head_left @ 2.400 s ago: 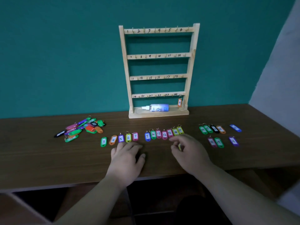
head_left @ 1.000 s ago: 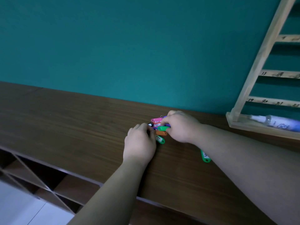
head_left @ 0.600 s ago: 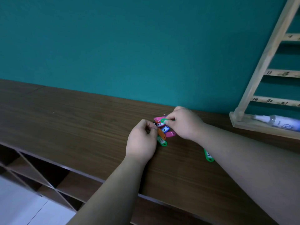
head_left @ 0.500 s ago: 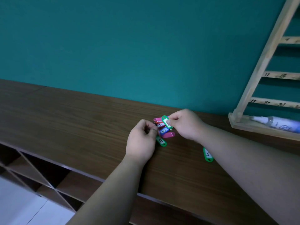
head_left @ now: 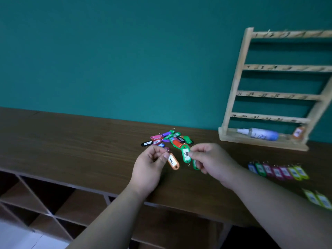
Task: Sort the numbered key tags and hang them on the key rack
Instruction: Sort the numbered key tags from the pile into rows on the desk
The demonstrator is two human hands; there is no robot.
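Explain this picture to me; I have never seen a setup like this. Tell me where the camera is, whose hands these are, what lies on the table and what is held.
No machine here: a person works with two bare hands, and the one camera sits on their head, looking forward and down. The left hand pinches an orange key tag; the right hand pinches a green key tag, both over the wooden table. Behind them lies a loose pile of coloured tags; to the right, a row of tags is laid out. The wooden key rack stands against the wall, with numbered rails, a white bottle lying on its base and one hanging tag at the bottom right.
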